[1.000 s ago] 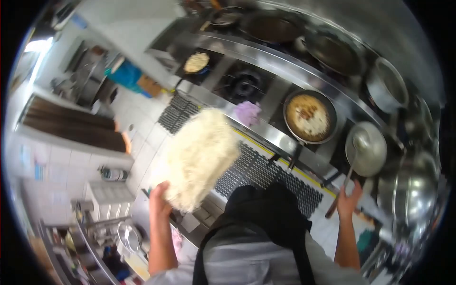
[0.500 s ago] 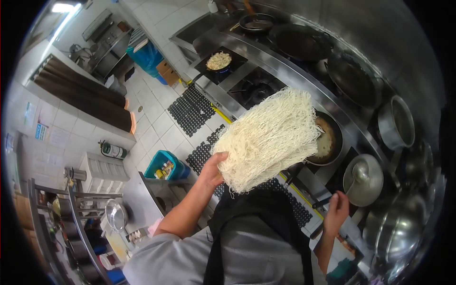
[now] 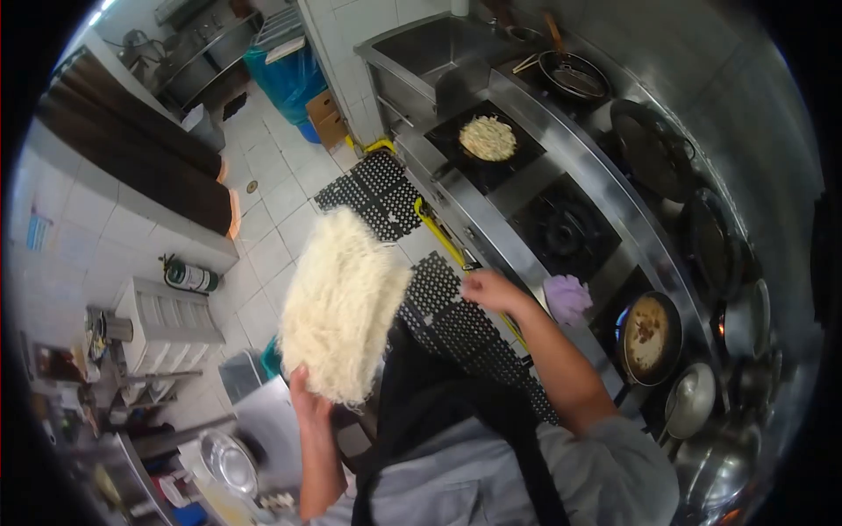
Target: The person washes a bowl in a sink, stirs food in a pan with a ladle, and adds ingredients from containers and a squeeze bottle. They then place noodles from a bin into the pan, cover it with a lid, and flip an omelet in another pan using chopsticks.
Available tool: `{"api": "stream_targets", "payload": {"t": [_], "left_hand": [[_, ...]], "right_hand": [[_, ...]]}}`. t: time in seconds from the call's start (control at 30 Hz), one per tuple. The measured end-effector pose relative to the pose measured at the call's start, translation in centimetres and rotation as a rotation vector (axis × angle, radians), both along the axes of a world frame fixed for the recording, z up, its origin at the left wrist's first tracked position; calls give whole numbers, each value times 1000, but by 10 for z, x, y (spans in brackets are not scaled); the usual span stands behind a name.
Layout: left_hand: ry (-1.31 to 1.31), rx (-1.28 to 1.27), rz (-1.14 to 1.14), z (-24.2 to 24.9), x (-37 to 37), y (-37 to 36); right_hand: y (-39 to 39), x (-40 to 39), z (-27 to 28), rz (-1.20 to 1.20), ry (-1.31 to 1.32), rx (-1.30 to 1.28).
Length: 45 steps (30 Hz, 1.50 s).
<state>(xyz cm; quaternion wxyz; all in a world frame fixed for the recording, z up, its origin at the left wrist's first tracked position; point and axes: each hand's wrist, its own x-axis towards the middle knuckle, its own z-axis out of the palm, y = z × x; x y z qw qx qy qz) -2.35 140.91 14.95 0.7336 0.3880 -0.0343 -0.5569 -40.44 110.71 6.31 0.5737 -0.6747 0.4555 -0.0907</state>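
My left hand [image 3: 313, 401] grips the lower edge of a large pale slab of dry rice noodles [image 3: 346, 307]. The slab is held up over the floor, left of my dark apron [image 3: 425, 386], and blurs slightly. Out in front of the stove's edge hovers my right hand [image 3: 493, 290], fingers curled in, with nothing visible in them. A crumpled purple cloth [image 3: 567, 299] lies on the stove front near my right forearm. Farther right, a frying pan [image 3: 675, 337] with browned food in liquid sits over a blue flame.
Another pan of pale food [image 3: 488, 138] cooks on the far burner, beyond a bare burner [image 3: 566, 230]. A ladle bowl [image 3: 690, 401] and dark woks [image 3: 653, 149] line the right side. A steel counter [image 3: 279, 430] holds a strainer [image 3: 230, 462] at lower left. Black rubber mats [image 3: 373, 193] cover the floor.
My view has turned, and the noodle slab has moved left, away from the stove, still in my left hand. My right hand has left the pan handle area. The purple cloth now shows.
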Motion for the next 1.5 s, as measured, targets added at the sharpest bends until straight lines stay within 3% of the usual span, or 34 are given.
{"api": "stream_targets", "payload": {"t": [0.07, 0.13, 0.2, 0.23, 0.27, 0.37, 0.53, 0.6, 0.67, 0.7, 0.77, 0.8, 0.87, 0.97, 1.03, 1.17, 1.27, 1.5], "left_hand": [[25, 32, 100, -1, 65, -17], [19, 32, 130, 14, 118, -45], [-15, 46, 139, 38, 161, -76], [-27, 37, 162, 48, 178, -93], [-38, 27, 184, 54, 195, -112], [-50, -37, 129, 65, 241, -173], [-159, -37, 82, 72, 278, -269], [-152, -15, 71, 80, 291, -314], [-152, 11, 64, 84, 305, -351], [-566, -92, 13, 81, 311, -364], [-966, -204, -50, 76, 333, -394], [-682, -130, -40, 73, 350, -412], [-393, -59, -42, 72, 372, -454], [-305, -52, -82, 66, 402, -524], [-92, 8, -93, 63, 422, -578], [-109, 15, -237, 47, 488, -672], [-94, -11, -291, 56, 524, -732], [-201, 74, -472, 74, 617, -844]], "right_hand": [[-84, 66, -29, -117, 17, -38], [-159, 124, -52, -559, -327, 297], [-220, 163, -59, -883, -496, 335], [-239, 178, -53, -1074, -541, 387], [-259, 184, -60, -1094, -553, 389], [-301, 196, -67, -1421, -906, 630], [-300, 213, -49, -1527, -895, 535], [-302, 220, -52, -1545, -843, 316], [-305, 227, -43, -1605, -854, 292], [-313, 230, -35, -1651, -864, 260], [-325, 238, 10, -1715, -822, 222], [-335, 241, 28, -1758, -774, 188], [-374, 244, 47, -1816, -757, 69], [-442, 254, 120, -1643, -729, -54], [-507, 262, 140, -1606, -781, -59], [-594, 287, 141, -1507, -899, 86], [-654, 308, 142, -1505, -815, 100], [-750, 387, 84, -1549, -805, 129]]}}
